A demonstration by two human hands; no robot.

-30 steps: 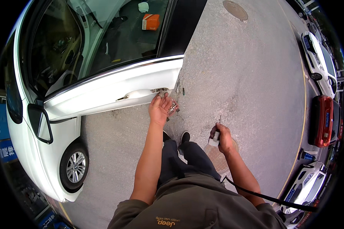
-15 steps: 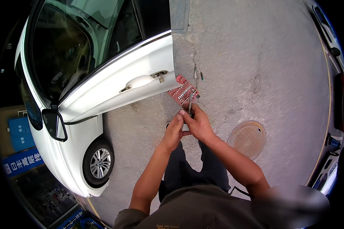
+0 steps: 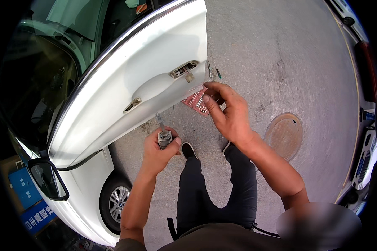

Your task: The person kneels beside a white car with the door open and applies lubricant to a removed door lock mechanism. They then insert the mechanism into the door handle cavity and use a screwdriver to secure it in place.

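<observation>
In front of me stands the open white car door (image 3: 109,79), with its outer handle gone and two openings showing. My left hand (image 3: 157,152) is closed round a small grey metal part with a slim shaft, which looks like a door lock cylinder (image 3: 164,138). Its shaft points up toward the door's lower edge. My right hand (image 3: 230,111) is raised by the door's rear edge, thumb and fingers apart, and nothing shows between them. Behind its fingers, a red socket set (image 3: 197,101) lies on the ground, partly covered by the hand and the door.
Two small hand tools (image 3: 214,71) rest on the pavement beyond the door edge. A round manhole cover (image 3: 284,136) is to my right. The car's front wheel (image 3: 117,203) and side mirror (image 3: 48,179) are at left. Parked cars (image 3: 364,154) line the far right.
My hands were together before me and have come apart. The left, with the lock cylinder, moved left toward the door; the right went up and opened. The door appears nearer.
</observation>
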